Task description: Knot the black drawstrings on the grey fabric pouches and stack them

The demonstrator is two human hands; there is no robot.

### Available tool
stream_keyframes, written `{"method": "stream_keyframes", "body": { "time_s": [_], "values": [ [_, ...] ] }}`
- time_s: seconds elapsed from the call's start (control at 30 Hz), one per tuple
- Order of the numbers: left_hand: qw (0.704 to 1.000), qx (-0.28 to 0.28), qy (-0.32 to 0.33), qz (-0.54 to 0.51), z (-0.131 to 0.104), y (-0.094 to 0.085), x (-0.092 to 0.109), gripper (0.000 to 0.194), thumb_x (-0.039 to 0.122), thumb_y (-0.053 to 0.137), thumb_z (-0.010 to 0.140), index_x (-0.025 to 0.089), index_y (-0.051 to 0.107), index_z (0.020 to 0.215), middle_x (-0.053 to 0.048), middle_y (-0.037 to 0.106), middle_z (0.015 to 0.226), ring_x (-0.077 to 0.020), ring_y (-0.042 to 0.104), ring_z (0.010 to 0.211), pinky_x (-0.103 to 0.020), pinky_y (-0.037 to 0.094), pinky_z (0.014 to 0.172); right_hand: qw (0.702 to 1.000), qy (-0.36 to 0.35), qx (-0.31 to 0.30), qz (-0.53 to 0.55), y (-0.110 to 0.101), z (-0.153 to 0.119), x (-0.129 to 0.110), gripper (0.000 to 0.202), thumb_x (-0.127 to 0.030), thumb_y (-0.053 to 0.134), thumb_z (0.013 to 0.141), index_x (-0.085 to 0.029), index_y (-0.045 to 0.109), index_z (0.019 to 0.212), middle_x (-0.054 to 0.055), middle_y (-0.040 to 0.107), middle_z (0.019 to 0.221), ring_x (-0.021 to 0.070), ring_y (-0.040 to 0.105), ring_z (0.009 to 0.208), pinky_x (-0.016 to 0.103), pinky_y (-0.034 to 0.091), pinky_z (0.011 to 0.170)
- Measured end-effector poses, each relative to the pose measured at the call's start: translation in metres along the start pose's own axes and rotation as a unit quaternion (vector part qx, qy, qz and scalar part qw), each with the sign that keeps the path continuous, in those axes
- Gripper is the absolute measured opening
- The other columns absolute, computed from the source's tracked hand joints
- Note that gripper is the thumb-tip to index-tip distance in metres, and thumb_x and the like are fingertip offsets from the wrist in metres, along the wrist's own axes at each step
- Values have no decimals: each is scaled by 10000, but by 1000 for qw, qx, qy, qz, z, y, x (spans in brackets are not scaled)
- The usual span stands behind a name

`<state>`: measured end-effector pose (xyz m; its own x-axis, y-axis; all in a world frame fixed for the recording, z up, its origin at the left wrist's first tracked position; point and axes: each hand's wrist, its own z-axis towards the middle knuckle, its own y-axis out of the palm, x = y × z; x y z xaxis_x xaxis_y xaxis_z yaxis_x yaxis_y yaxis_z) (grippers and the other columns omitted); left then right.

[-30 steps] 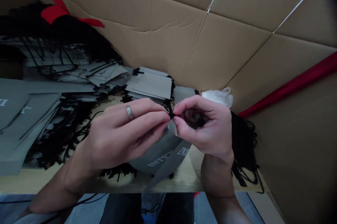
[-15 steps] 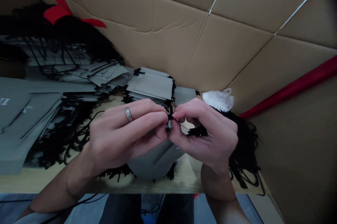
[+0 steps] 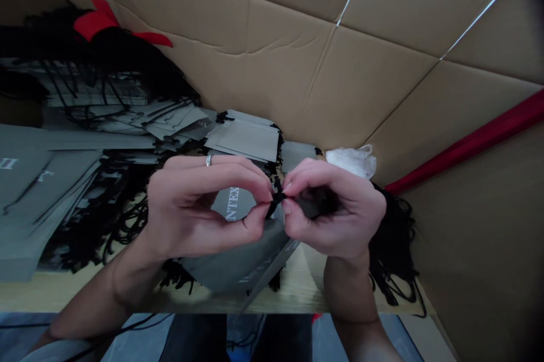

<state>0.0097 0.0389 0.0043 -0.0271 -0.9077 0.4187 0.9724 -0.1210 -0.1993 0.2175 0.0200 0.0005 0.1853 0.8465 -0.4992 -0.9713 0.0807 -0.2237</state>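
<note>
My left hand (image 3: 204, 209), with a ring on one finger, pinches a black cord (image 3: 277, 197) between thumb and forefinger. From the other side my right hand (image 3: 335, 209) pinches the same cord, its fingertips close to the left ones. Below the hands hangs a grey card (image 3: 242, 263) with white lettering, tilted over the table edge. More grey card with white letters shows through the loop of my left fingers. How the cord joins the card is hidden by the fingers.
Grey cards with black cords (image 3: 42, 192) lie in piles at left. Behind the hands are a card stack (image 3: 250, 138) and a clear plastic bag (image 3: 352, 162). Black cords (image 3: 393, 243) lie at right. Cardboard walls (image 3: 263, 28) rise behind and at right of the wooden table (image 3: 306, 294).
My left fingers have opened into a rounder loop around their pinch. Black cord now shows between both hands' fingertips, and the grey card below has swung and tilted.
</note>
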Motion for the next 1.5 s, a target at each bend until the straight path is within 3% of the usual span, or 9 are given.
{"method": "stream_keyframes", "body": {
  "time_s": [0.2, 0.43, 0.57, 0.83, 1.13, 1.23, 1.3, 1.4, 1.5],
  "values": [
    [999, -27, 4, -17, 0, -7, -8, 206, 23, 887, 881, 165, 842, 1022, -36, 856, 887, -160, 812, 759, -253, 637, 655, 996, 71, -24, 46, -8, 0, 3, 223, -58, 825, 822, -233, 806, 959, 2, 767, 833, 153, 673, 726, 275, 497, 569],
    [992, -80, 57, 84, -5, -15, -8, 224, -4, 837, 959, 171, 817, 1097, -43, 863, 1013, -138, 835, 839, -191, 670, 801, 991, 106, -41, 75, -8, 0, 5, 217, -49, 845, 810, -221, 814, 939, -5, 758, 812, 130, 657, 697, 241, 501, 562],
    [982, -65, 103, 147, -10, -14, -7, 202, 1, 796, 991, 166, 811, 1108, -78, 865, 1081, -164, 847, 901, -211, 678, 862, 983, 130, -61, 113, -9, 0, 1, 247, -41, 891, 792, -228, 826, 939, -28, 743, 758, 102, 611, 600, 224, 487, 523],
    [987, -77, 79, 121, -6, -12, 4, 156, 38, 792, 1017, 174, 789, 1092, -59, 857, 1039, -148, 833, 870, -203, 680, 827, 958, 178, -92, 205, -14, 0, 3, 258, -71, 974, 770, -212, 848, 945, -21, 732, 726, 92, 579, 542, 212, 459, 473],
    [982, -108, 92, 124, -8, -14, 9, 175, 70, 766, 1031, 234, 765, 1091, -30, 842, 969, -168, 808, 779, -252, 670, 694, 961, 194, -109, 164, -14, 6, 2, 165, -165, 960, 770, -199, 826, 860, -24, 720, 663, 107, 614, 550, 201, 501, 469],
    [977, -89, 55, 185, -9, -14, 22, 161, 86, 703, 1061, 229, 762, 1106, -41, 840, 995, -199, 808, 824, -305, 689, 736, 963, 192, -109, 155, -13, 8, 1, 121, -123, 890, 784, -191, 815, 850, -33, 716, 658, 92, 612, 537, 186, 506, 477],
    [967, -129, -6, 222, -7, -16, 30, 162, 143, 621, 1110, 224, 755, 1149, -81, 847, 1091, -250, 822, 941, -360, 698, 773, 963, 191, -111, 153, -13, 8, 0, 129, -91, 860, 784, -185, 811, 857, -35, 718, 668, 86, 619, 536, 176, 505, 481],
    [961, -203, 89, 168, -6, -21, 36, 210, 165, 553, 1106, 230, 750, 1138, -84, 834, 1005, -262, 809, 859, -359, 659, 633, 967, 178, -114, 140, -13, 7, -1, 151, -72, 849, 778, -183, 808, 873, -23, 741, 714, 91, 644, 573, 176, 517, 502],
    [960, -175, 37, 215, -11, -22, 42, 198, 102, 634, 1071, 197, 751, 1199, -100, 846, 1117, -272, 826, 965, -382, 729, 833, 974, 144, -110, 133, -13, 5, 1, 152, -81, 842, 779, -188, 800, 878, -2, 759, 757, 119, 675, 639, 207, 548, 543]
  ]
}}
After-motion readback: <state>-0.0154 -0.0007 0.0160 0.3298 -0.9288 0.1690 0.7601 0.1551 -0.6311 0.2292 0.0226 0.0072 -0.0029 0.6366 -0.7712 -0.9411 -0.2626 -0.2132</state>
